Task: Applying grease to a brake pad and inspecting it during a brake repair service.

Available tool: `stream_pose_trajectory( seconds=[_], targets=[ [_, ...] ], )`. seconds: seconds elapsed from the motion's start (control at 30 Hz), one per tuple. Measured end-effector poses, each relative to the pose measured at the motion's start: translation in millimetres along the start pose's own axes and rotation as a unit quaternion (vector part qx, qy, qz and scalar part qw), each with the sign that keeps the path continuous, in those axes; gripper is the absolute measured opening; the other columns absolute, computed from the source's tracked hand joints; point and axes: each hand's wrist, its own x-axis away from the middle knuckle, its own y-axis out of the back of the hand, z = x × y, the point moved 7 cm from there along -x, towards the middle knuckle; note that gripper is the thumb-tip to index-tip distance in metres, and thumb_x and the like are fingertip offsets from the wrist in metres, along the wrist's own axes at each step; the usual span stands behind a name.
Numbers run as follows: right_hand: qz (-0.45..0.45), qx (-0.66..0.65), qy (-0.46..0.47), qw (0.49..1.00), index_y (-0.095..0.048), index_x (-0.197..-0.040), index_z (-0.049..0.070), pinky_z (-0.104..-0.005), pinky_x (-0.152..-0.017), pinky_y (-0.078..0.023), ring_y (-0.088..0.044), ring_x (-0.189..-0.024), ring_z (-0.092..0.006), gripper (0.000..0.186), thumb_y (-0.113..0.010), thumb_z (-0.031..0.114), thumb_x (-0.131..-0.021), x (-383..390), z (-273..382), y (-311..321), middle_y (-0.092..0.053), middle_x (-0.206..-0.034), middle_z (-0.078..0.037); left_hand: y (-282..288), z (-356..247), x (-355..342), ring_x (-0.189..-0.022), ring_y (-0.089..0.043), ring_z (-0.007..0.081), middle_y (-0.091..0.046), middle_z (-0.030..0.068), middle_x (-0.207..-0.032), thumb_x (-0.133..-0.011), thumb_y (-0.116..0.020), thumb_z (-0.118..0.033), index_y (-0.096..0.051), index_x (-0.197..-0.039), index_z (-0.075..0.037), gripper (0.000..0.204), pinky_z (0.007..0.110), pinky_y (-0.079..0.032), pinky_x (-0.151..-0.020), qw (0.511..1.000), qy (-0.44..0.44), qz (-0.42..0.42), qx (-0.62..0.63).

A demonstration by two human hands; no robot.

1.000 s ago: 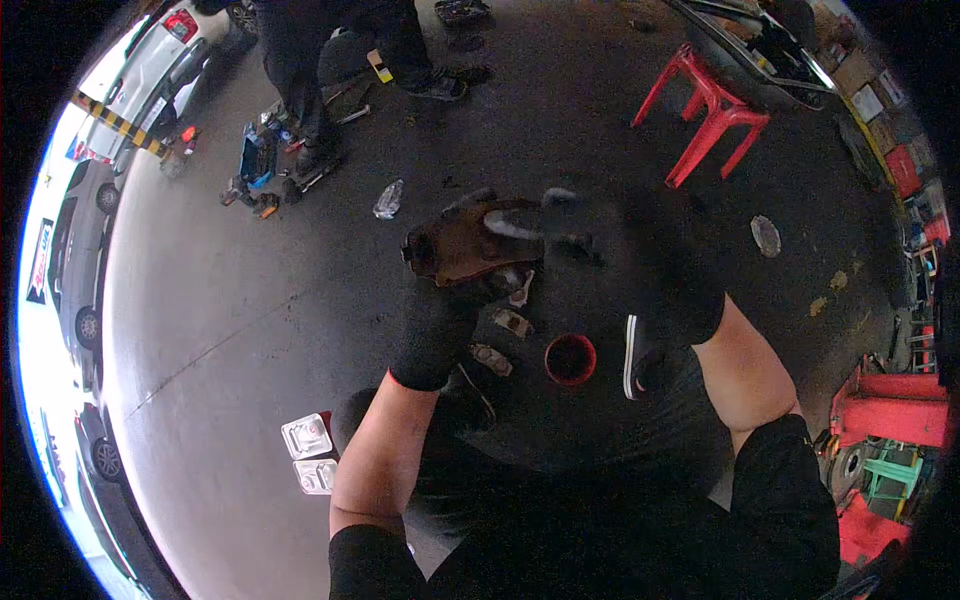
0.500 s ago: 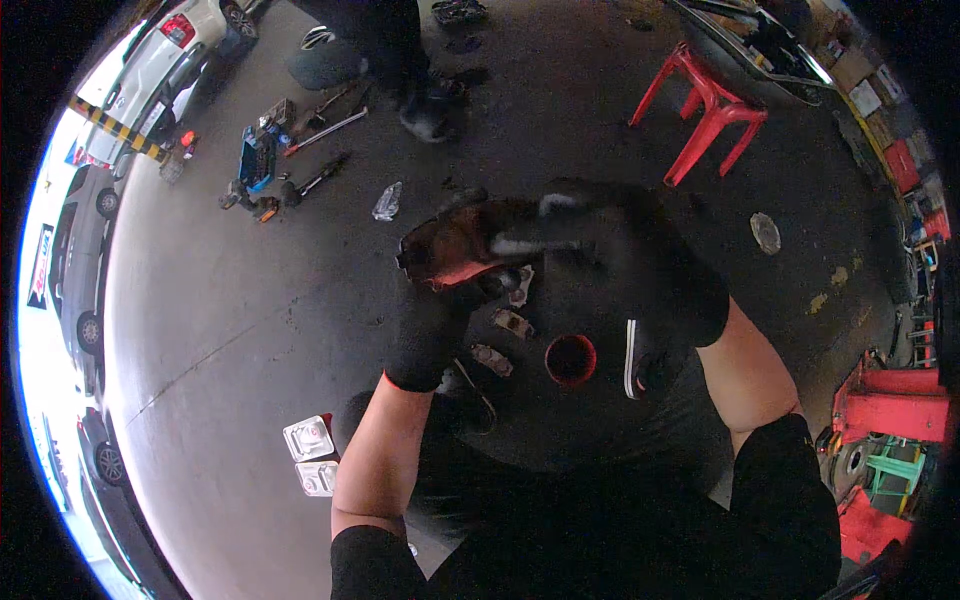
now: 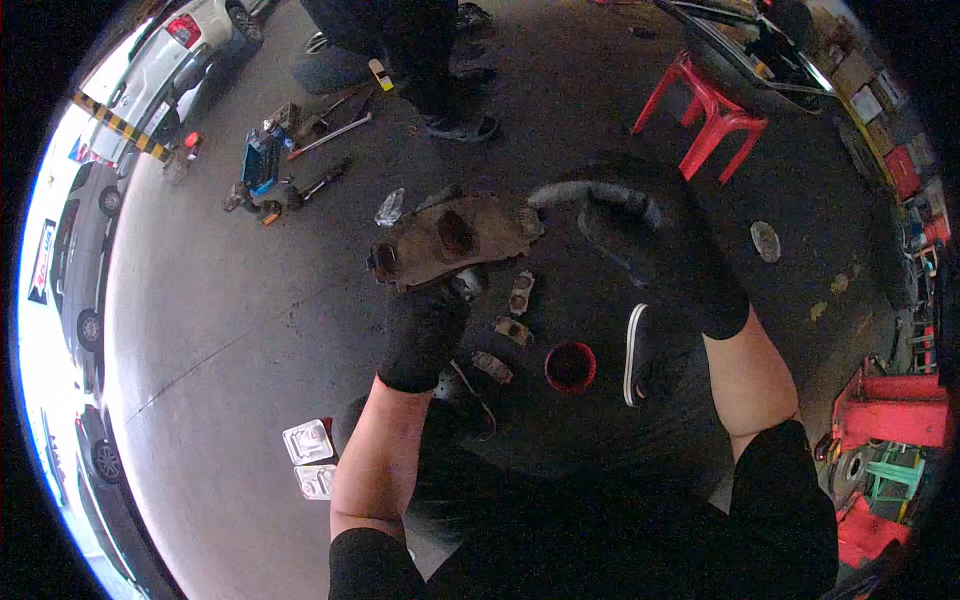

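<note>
A worn, brownish brake pad (image 3: pixel 490 232) with dark round marks is raised above the floor, its long side running left to right. My left hand (image 3: pixel 430 318), in a black glove, grips it from below near its left half, fingers partly hidden behind it. My right hand (image 3: pixel 645 222), also black-gloved, is at the pad's right end. Its forefinger reaches toward that end, and the thumb stands apart below; whether the fingertip touches cannot be made out. Under my hands, several smaller brake pads (image 3: pixel 513 331) and a red-rimmed round container (image 3: pixel 570 367) are on the floor.
Another person (image 3: pixel 410 70) stands beyond my hands. A red plastic stool (image 3: pixel 710 110) is at the far right. A blue tool tray (image 3: pixel 262 162) and long tools lie at the far left. Clear plastic packaging (image 3: pixel 390 207) lies behind the pad; silver blister packs (image 3: pixel 308 440) are at the left.
The pad has turned from tilted, partly covered, to showing its broad face. My right hand has drawn back rightward from over it. The other person's legs have shifted right.
</note>
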Motion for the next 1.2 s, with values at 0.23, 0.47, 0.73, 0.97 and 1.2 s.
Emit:
stream_pose_trajectory(
  seconds=[0.23, 0.47, 0.73, 0.97, 1.2],
  targets=[
    [0.036, 0.019, -0.003, 0.999, -0.066, -0.124, 0.005, -0.0213, -0.057, -0.038, -0.046, -0.061, -0.0027, 0.034, -0.059, 0.005, -0.091, -3.3, 8.5, -8.1, -0.057, -0.076, 0.003, -1.5, -4.5, -2.6, -0.114, -0.062, 0.0275, -0.061, 0.0167, -0.126, -0.099, -0.055, -0.01, -0.046, -0.136, -0.002, 0.039, 0.04, -0.054, -0.094, 0.987, 0.032, -0.019, 0.157],
    [-0.008, 0.291, 0.129, 0.948, -0.068, -0.124, 0.013, -0.0329, -0.06, -0.047, -0.055, -0.066, -0.0205, 0.05, -0.065, 0.0, -0.076, 3.6, 19.3, -13.0, -0.056, -0.079, -0.008, 1.9, -24.0, -8.4, -0.114, -0.062, 0.0269, -0.06, 0.017, -0.127, -0.098, -0.056, -0.011, -0.049, -0.133, 0.0, 0.037, 0.04, -0.054, -0.094, 0.995, 0.004, -0.038, 0.091],
    [0.008, 0.362, 0.139, 0.922, -0.071, -0.12, 0.018, -0.0366, -0.063, -0.05, -0.06, -0.074, -0.027, 0.049, -0.071, 0.006, -0.072, 7.5, 21.3, -19.7, -0.058, -0.083, -0.009, -3.8, 10.9, -2.2, -0.12, -0.057, 0.0258, -0.058, 0.015, -0.131, -0.097, -0.056, -0.008, -0.045, -0.138, -0.002, 0.043, 0.04, -0.05, -0.1, 0.967, 0.095, -0.041, 0.235],
    [-0.007, 0.36, 0.132, 0.924, -0.073, -0.115, 0.016, -0.0358, -0.063, -0.051, -0.061, -0.075, -0.0255, 0.044, -0.071, 0.004, -0.072, 8.0, 25.9, -18.6, -0.059, -0.083, -0.009, 8.3, -14.9, -6.7, -0.106, -0.062, 0.0213, -0.062, 0.0116, -0.121, -0.086, -0.069, -0.003, -0.055, -0.13, -0.003, 0.046, 0.034, -0.054, -0.088, 0.994, 0.017, -0.062, 0.085],
    [-0.048, 0.329, 0.15, 0.931, -0.072, -0.114, 0.013, -0.0361, -0.067, -0.053, -0.064, -0.074, -0.0262, 0.044, -0.07, 0.002, -0.072, 10.9, 24.6, -14.2, -0.063, -0.089, -0.012, 7.7, -16.9, -4.0, -0.108, -0.061, 0.0216, -0.061, 0.0109, -0.124, -0.087, -0.07, -0.004, -0.052, -0.134, -0.004, 0.051, 0.035, -0.052, -0.092, 0.998, 0.004, -0.032, -0.058]
  ],
)
